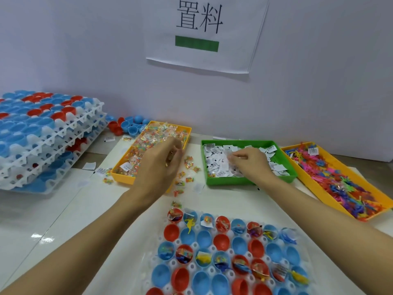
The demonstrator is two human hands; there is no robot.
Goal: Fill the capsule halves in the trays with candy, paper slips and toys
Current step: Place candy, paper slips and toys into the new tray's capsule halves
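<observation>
- Nearest, a white tray [219, 248] holds red and blue capsule halves, some filled
- Left hand [158, 165] grips candy over the yellow candy bin [119, 174]
- Right hand [249, 161] pinches a paper slip [225, 165] in the green bin [244, 180]

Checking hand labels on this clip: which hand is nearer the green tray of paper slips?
Right. The right hand is over the green tray, pinching slips; the left hand is beside it, over the candy tray.
</observation>
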